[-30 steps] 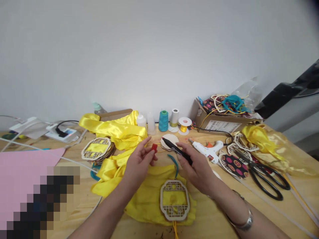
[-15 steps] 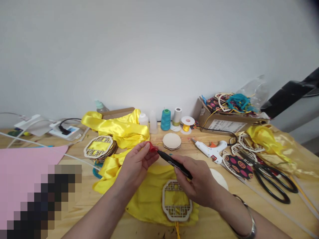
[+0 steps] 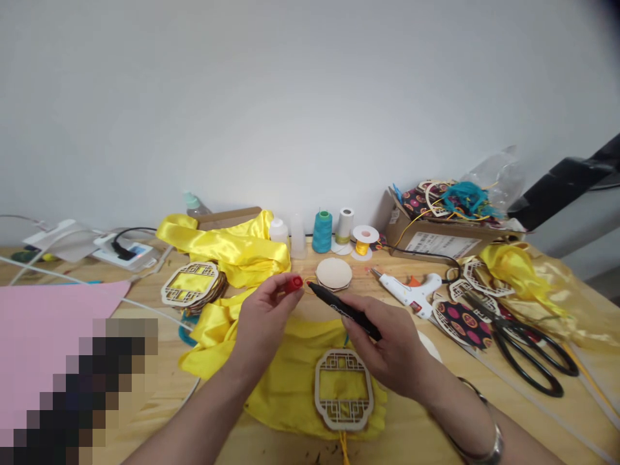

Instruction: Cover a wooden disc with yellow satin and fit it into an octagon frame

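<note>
While stretching across the whole lower half of the frame, table [image 3: 271, 445]: is carrying every item below.
Pink sheet [image 3: 43, 323]: is lying flat at the lower left, partly under a blurred patch.
Yellow cloth [image 3: 290, 381]: is spreading over the table at lower centre, beneath both hands.
Cardboard box [image 3: 436, 242]: is sitting at the right of centre against the wall, with patterned pieces and teal thread piling out of it.
Scissors [image 3: 523, 349]: are lying at the right, handles pointing toward the lower right.
Right hand [image 3: 387, 342]: is wrapping its fingers around the pen, just right of centre, above the cloth.
Left hand [image 3: 261, 323]: is pinching the red cap between thumb and fingertips, just left of centre.
Glue gun [image 3: 411, 290]: is resting on the table beyond the right hand.
Wooden frame [image 3: 343, 387]: is lying flat on the yellow cloth at lower centre, near the right hand.
Pen [image 3: 341, 310]: is slanting toward the upper left, its tip uncovered and just beside the cap.
Wooden disc [image 3: 333, 273]: is lying behind the pen tip.
Red cap [image 3: 292, 283]: is hanging in the air at centre, its opening facing the pen tip, a small gap between them.
</note>
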`<state>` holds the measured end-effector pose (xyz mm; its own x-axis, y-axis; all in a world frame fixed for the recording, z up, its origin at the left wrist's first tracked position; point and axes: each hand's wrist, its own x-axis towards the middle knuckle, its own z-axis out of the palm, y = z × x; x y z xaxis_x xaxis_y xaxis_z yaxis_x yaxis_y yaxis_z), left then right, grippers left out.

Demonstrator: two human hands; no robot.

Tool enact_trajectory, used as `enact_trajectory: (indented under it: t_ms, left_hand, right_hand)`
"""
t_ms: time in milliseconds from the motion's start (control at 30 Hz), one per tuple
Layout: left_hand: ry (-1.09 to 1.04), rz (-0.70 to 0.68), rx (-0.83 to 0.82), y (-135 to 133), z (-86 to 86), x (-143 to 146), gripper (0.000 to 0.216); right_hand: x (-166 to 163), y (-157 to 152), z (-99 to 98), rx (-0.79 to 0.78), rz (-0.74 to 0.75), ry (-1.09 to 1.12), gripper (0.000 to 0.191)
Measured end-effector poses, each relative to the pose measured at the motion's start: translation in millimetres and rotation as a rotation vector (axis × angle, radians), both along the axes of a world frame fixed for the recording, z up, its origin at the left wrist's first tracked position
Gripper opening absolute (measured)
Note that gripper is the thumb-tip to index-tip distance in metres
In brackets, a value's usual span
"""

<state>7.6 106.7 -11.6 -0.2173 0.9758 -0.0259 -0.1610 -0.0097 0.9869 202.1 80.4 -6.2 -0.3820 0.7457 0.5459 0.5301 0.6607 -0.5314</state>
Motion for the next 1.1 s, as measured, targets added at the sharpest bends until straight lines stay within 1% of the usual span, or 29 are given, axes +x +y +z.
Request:
enact_trajectory:
  t_ms: [133, 233, 300, 367, 400, 467, 567, 633, 700, 767, 867, 1000, 1100]
  left_hand:
    - [0.287, -0.012, 0.131, -1, -3.7, -1, 0.016]
    - [0.479, -0.011, 0.263, -1, -7.2, -4, 0.015]
    - [0.569, -0.011, 0.335, -1, -8.9, -5, 0.015]
    - [0.574, -0.014, 0.313, -1, -8.8, -5, 0.015]
    - [0.531, -0.018, 0.263, -2, -7.8, -4, 0.016]
    - [0.354, -0.033, 0.118, -2, -4.0, -2, 0.018]
    - [-0.044, -0.082, -0.068, -2, 4.0, -1, 0.019]
    - [-0.285, -0.127, -0.163, -1, 8.5, -1, 0.015]
    - [-0.439, -0.154, -0.238, -1, 11.1, -2, 0.010]
    - [-0.496, -0.165, -0.268, -1, 11.7, -2, 0.014]
    - [-0.504, -0.185, -0.250, -1, 9.9, -2, 0.019]
    - [-0.490, -0.231, -0.217, -4, 7.1, 1, 0.012]
    - [-0.470, -0.272, -0.223, -8, 7.5, 5, 0.009]
  right_hand:
    - [1, 0, -0.2, 0.000, 0.040, -0.008, 0.037]
    - [1, 1, 0.7, -0.015, 0.061, -0.008, 0.038]
    - [2, 1, 1.0, -0.015, 0.065, 0.000, 0.038]
    - [2, 1, 1.1, -0.002, 0.069, 0.023, 0.038]
    - [2, 2, 1.3, 0.007, 0.064, 0.040, 0.038]
    - [2, 2, 1.9, 0.015, 0.033, 0.077, 0.036]
    - [2, 2, 3.3, -0.004, -0.003, 0.109, 0.035]
    - [1, 2, 3.8, -0.013, 0.015, 0.105, 0.037]
    - [1, 0, 3.5, -0.012, 0.049, 0.080, 0.038]
    - [1, -1, 2.5, -0.006, 0.075, 0.046, 0.038]
    - [0, -1, 0.6, 0.007, 0.078, 0.012, 0.036]
    - [-1, 0, -0.7, 0.009, 0.078, 0.019, 0.035]
    - [0, 2, -0.8, -0.001, 0.070, 0.012, 0.034]
